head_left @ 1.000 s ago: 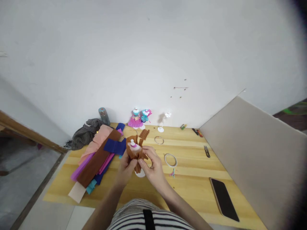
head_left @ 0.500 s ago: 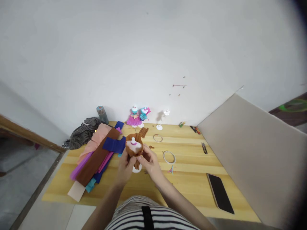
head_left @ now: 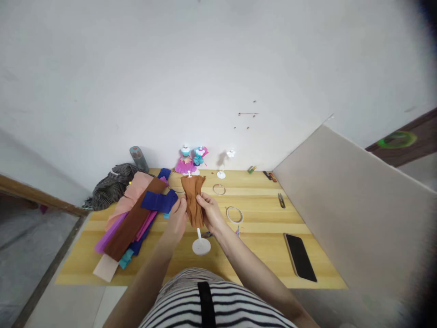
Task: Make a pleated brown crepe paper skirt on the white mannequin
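Observation:
Both of my hands hold a small white doll stand [head_left: 201, 245] wrapped in brown crepe paper [head_left: 193, 197]. My left hand [head_left: 176, 220] pinches the paper's left side. My right hand [head_left: 210, 212] pinches its right side. The brown paper stands upright, flared at the top, above the stand's round base, which rests on or just above the wooden table [head_left: 259, 255].
A pile of coloured crepe paper strips [head_left: 136, 218] lies at the left. Two dressed doll stands [head_left: 191, 160], a bare stand [head_left: 223, 167], tape rings [head_left: 234, 214], snips [head_left: 281, 199], a phone [head_left: 299, 257], a bottle [head_left: 137, 157] and striped cloth [head_left: 111, 186] are around. A grey board [head_left: 344, 200] stands at right.
The brown paper, bunched and folded down round the stand's top before, now stands upright and covers it. The stand's base shows below my hands.

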Available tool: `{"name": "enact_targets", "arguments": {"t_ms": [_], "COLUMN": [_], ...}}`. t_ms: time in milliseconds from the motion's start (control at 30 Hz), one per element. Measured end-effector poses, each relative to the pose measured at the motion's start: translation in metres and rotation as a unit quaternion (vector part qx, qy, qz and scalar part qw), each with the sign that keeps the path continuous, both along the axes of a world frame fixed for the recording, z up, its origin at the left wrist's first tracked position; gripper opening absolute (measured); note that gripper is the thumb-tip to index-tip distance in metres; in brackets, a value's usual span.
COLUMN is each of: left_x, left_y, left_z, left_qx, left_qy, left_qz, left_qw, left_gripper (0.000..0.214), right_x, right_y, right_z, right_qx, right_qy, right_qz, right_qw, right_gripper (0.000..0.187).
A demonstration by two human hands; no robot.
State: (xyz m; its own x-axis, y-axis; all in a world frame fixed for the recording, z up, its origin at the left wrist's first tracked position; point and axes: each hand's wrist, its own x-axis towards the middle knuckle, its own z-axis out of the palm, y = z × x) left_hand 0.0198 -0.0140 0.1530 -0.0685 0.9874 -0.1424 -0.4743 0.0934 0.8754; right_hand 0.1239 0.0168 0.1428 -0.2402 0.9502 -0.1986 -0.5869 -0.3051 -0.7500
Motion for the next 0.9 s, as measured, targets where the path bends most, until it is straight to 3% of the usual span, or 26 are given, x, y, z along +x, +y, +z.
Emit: {"name": "enact_targets", "arguments": {"t_ms": [67, 133, 300, 367, 667, 900], "left_x": [-0.007, -0.014, -0.022, -0.021, -0.01, -0.026], "left_y": [0.004, 0.006, 0.008, 0.007, 0.006, 0.01], "left_z": [0.001, 0.002, -0.009, -0.015, -0.04, -0.081], "left_qx": [-0.015, -0.021, 0.007, 0.008, 0.016, 0.025], "left_qy": [-0.031, -0.002, 0.237, 0.282, 0.283, 0.284], "left_qz": [-0.032, -0.044, 0.003, 0.031, 0.063, 0.035], "left_qw": [0.999, 0.999, 0.972, 0.959, 0.957, 0.958], "left_gripper": [0.045, 0.043, 0.027, 0.025, 0.022, 0.028], "right_x": [0.002, 0.002, -0.007, -0.011, -0.014, -0.011], "right_y": [0.003, 0.005, 0.005, 0.004, 0.004, 0.006], "right_z": [-0.004, -0.008, -0.018, -0.021, -0.045, -0.075], "right_qx": [-0.024, -0.036, -0.031, -0.021, 0.054, 0.169], "right_qy": [0.018, 0.026, 0.019, 0.01, -0.095, -0.234], "right_qz": [0.014, 0.02, 0.007, -0.007, -0.048, -0.03], "right_qw": [0.999, 0.999, 0.999, 1.0, 0.993, 0.957], "right_gripper": [0.026, 0.026, 0.027, 0.026, 0.023, 0.025]}}
